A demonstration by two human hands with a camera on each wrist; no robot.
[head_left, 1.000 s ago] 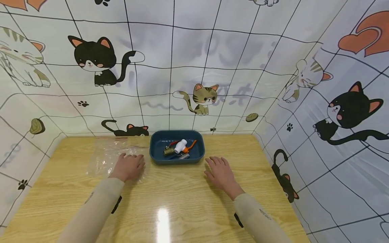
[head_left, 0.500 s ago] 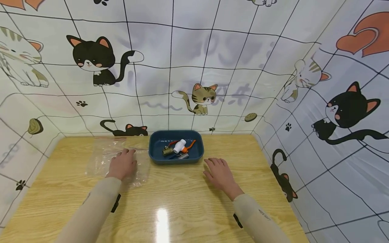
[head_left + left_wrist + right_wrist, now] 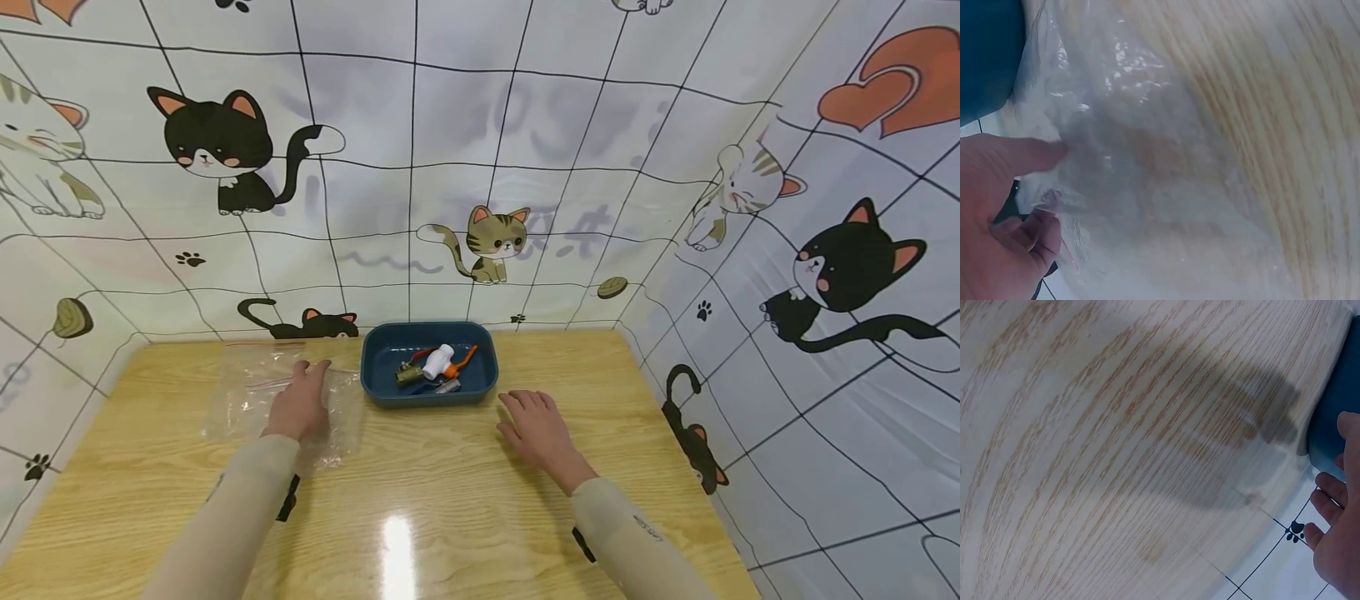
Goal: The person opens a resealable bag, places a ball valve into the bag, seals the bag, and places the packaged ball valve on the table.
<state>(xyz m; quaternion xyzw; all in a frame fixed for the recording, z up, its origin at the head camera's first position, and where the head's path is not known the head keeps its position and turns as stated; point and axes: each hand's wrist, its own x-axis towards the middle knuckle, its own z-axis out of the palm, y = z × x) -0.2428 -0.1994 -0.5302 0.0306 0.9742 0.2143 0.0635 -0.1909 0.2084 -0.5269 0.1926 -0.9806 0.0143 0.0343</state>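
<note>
In the head view, my left hand [image 3: 298, 404] lies over clear plastic zip bags [image 3: 232, 408], fingers reaching forward. The left wrist view has its thumb [image 3: 1038, 155] and fingertips at the edge of the crinkled film [image 3: 1147, 187], with a gap between them. Right of the bags stands a dark blue plastic tray [image 3: 382, 396]. It holds a white valve [image 3: 438, 362] with an orange handle [image 3: 463, 360], a brass-coloured fitting [image 3: 408, 373] and a small silvery piece [image 3: 447, 386]. My right hand [image 3: 538, 429] is near the tray's front right corner, holding nothing, fingers loosely spread.
The pale wooden table [image 3: 450, 467] ends against a cat-printed sheet [image 3: 360, 200] hung behind it, and a similar sheet [image 3: 840, 433] runs along the right side. The tray is close to the table's back edge.
My left hand has moved left and a little forward, away from the tray and further over the bags. My right hand stays about where it was. The head view has shifted slightly.
</note>
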